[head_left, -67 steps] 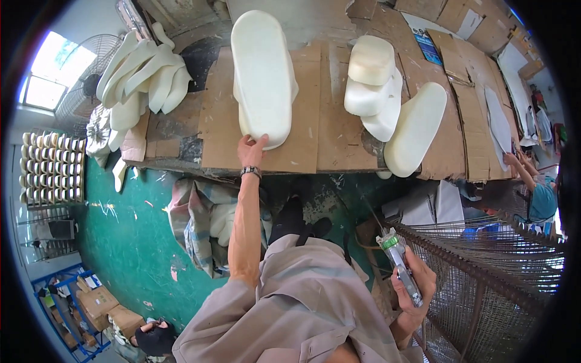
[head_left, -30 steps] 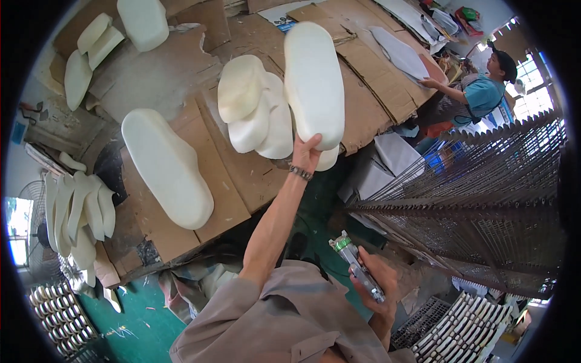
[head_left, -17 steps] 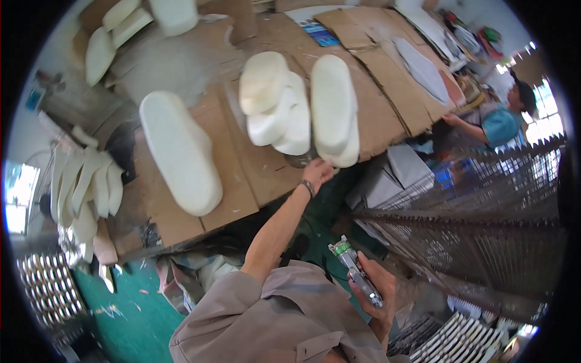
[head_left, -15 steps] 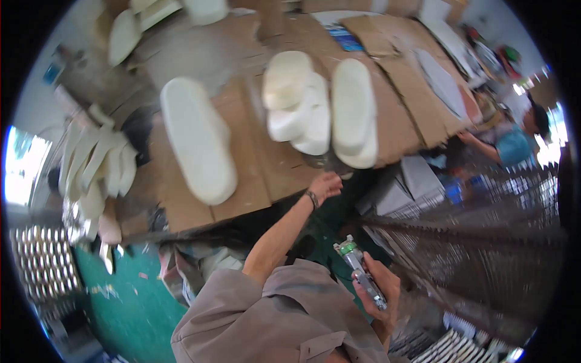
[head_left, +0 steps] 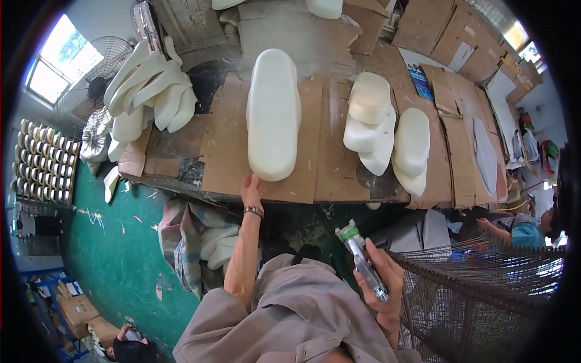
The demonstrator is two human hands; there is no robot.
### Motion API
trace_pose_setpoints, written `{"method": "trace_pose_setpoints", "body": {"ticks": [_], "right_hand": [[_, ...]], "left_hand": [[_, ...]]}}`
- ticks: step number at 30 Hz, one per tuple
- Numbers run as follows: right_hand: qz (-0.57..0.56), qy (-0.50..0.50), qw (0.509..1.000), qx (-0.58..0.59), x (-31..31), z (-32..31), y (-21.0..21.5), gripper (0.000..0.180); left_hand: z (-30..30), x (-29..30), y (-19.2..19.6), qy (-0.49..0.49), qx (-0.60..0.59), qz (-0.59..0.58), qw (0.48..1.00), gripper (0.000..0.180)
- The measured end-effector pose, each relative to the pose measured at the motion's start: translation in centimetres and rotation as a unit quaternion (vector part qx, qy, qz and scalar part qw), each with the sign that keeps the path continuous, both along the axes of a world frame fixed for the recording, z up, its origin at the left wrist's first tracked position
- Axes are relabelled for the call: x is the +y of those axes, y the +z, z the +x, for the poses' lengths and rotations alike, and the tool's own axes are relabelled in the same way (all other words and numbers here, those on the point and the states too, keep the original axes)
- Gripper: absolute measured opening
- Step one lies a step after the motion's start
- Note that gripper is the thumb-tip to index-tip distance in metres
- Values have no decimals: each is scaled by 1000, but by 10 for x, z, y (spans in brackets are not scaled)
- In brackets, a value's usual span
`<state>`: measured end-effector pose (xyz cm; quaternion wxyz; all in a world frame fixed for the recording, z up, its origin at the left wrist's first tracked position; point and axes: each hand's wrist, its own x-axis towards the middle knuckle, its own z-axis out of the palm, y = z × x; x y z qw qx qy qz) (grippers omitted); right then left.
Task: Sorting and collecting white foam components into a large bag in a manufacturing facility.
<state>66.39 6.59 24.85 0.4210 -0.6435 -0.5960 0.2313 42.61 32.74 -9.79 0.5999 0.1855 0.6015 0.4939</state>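
Observation:
A long cream sole-shaped foam piece lies on cardboard in front of me. My left hand reaches to its near end, fingers stretched out and close to its lower left edge; I cannot tell whether they touch it. In my right hand is a metal spray gun with a green ring near its head, held low by my body and away from the bench. To the right of the long piece lie a stack of cream foam pieces and another pair of stacked foam pieces.
The cardboard-covered bench spans the front. A heap of curved foam pieces sits at left by a fan. A wire-like brown rack stands close at right. A cloth sack lies below the bench. A co-worker is at far right.
The view has swung left, so the bench things sit further right. My left hand has gone from beside the foam stack to the near end of the long piece. The spray gun stays in my right hand.

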Motion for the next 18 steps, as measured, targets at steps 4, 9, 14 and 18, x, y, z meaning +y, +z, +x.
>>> {"method": "trace_pose_setpoints", "body": {"ticks": [4, 9, 14, 18], "right_hand": [[39, -57, 997, -20, 30, -24, 0, 52], [42, -85, 993, -63, 46, -37, 7, 50], [8, -74, 997, -23, 29, -38, 7, 49], [-5, -91, 994, -60, 21, -39, 5, 50]], "left_hand": [[-3, 24, 9, -68, -13, 32, 997, 52], [-16, 19, -1, -86, -47, 4, 995, 42], [-45, -12, -18, -170, -59, -44, 983, 35], [-74, -51, -46, -247, -3, -120, 962, 30]]}}
